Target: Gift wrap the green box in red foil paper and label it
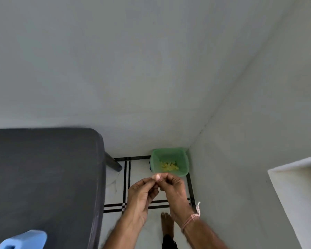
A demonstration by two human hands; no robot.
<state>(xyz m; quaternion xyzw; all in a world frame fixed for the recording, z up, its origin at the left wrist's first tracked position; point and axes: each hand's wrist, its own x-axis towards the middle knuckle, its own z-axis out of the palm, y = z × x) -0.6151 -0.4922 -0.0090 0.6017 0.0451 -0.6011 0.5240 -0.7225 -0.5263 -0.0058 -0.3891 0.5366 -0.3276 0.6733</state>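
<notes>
The left forearm [119, 234] and right forearm [205, 233] reach forward from the near edge. The left hand [142, 194] and right hand [175, 189] meet ahead of the body, fingers curled and thumbs drawn in tip to tip. Whether the fingertips [158, 177] pinch anything cannot be told. A pinkish thread [189, 219] circles the right wrist, and a bare foot [166, 224] shows below the hands.

On the left, the dark table top [43, 177] looks like matt, faintly grainy plastic. The green bin [184, 162] is smooth, translucent plastic. The floor tiles [118, 191] are glossy white and the walls [133, 69] matt painted. A twisted thread [190, 219] rings a wrist.
</notes>
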